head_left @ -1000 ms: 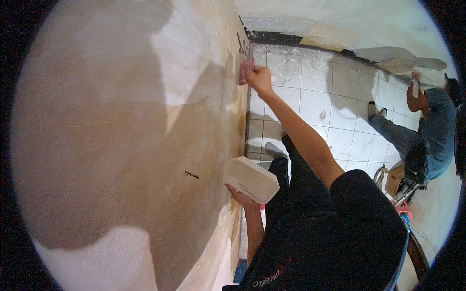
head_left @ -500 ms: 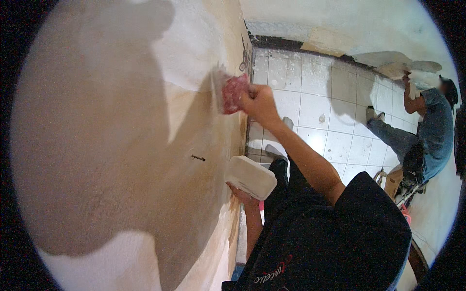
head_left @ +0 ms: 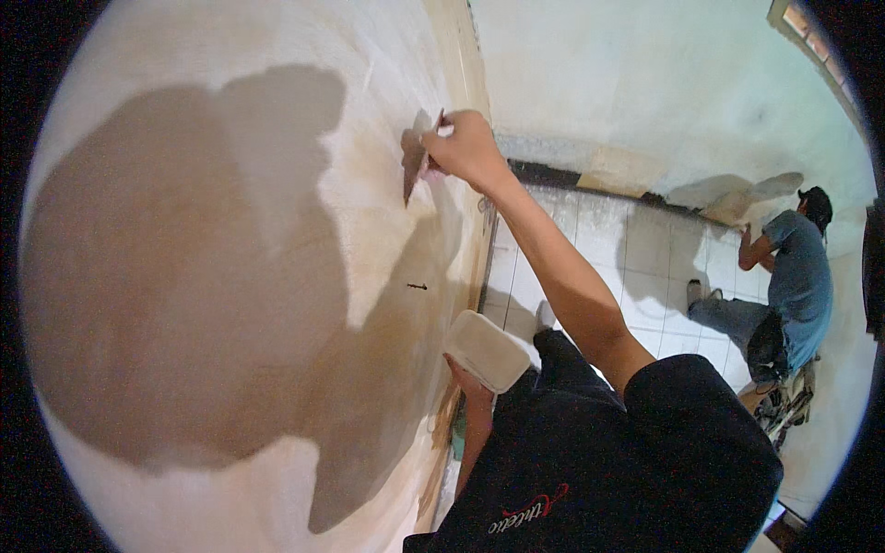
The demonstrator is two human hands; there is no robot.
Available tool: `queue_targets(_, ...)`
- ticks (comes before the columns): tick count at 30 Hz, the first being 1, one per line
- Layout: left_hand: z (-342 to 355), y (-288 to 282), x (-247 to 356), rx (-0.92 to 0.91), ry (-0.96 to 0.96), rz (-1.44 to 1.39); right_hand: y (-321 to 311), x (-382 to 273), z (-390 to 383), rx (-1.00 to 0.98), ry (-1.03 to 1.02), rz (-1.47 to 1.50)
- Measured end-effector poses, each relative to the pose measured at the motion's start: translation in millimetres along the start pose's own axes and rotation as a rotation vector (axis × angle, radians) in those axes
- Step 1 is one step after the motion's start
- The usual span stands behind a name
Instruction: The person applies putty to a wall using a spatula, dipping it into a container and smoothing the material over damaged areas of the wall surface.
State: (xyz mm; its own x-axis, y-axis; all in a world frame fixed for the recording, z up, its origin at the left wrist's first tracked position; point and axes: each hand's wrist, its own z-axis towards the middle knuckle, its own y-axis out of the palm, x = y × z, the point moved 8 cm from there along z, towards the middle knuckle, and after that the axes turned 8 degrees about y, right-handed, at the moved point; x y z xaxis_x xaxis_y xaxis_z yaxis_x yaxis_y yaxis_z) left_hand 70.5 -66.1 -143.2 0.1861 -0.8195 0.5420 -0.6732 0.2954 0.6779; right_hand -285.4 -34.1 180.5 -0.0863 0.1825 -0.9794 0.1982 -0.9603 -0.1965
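My right hand (head_left: 468, 149) grips a thin, flat reddish scraper (head_left: 415, 182) by its upper edge. The scraper is seen nearly edge-on, against or very close to the pale plastered wall (head_left: 383, 207), with its shadow beside it. Lower down and close to the same wall, my left hand (head_left: 470, 381) is closed around the side of a cream rectangular tub (head_left: 489, 353); some of its fingers are hidden beneath. What the tub holds, I cannot make out. Between the two hands a small dark nail (head_left: 418, 287) sticks out of the wall.
Across the white tiled floor (head_left: 659, 323), a person in a blue-grey shirt (head_left: 800, 276) crouches, one arm raised to the far wall (head_left: 636, 101). Jumbled items (head_left: 788, 405) lie behind that person. A framed opening (head_left: 816, 41) is at upper right. Large shadows cover my wall.
My right hand has moved up the wall with the scraper, which has turned from showing its broad red face to nearly edge-on. The view has shifted; my left hand still holds the tub.
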Motion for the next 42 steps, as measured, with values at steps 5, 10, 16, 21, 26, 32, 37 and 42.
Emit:
queue_targets(5, 12.7, 36.4, 0.6, -0.126, -0.005, -0.035, -23.0, -133.5, 14.0, 0.062, -0.201, -0.057)
queue_targets(10, 32.8, 54.1, -4.4, -0.224, -0.012, -0.046, -42.4, -262.1, 21.4, 0.233, -0.494, -0.285)
queue_targets(16, 43.0, 56.0, -7.8, -0.206, 0.021, 0.083, -89.1, -279.3, -13.8, 0.103, -0.473, -0.109)
queue_targets(21, 41.3, 12.4, -4.2, -0.156, 0.017, -0.014, -70.8, -64.1, 35.3, -0.034, -0.207, 0.424)
queue_targets(26, 52.9, 21.3, -28.9, -0.306, -0.018, -0.109, -66.0, 116.2, 108.8, 0.146, 0.056, -0.096)
queue_targets(32, 31.6, -9.8, -7.6, -0.155, -0.019, -0.086, -1.0, -72.9, 105.8, -0.019, -0.133, -0.202)
queue_targets(37, 48.0, 39.0, -14.3, -0.243, 0.015, -0.061, -80.2, -279.8, 140.9, 0.100, -0.513, -0.195)
queue_targets(42, 54.1, 54.9, -12.0, -0.245, 0.025, -0.066, -115.0, -362.3, 80.8, 0.030, -0.459, 0.090)
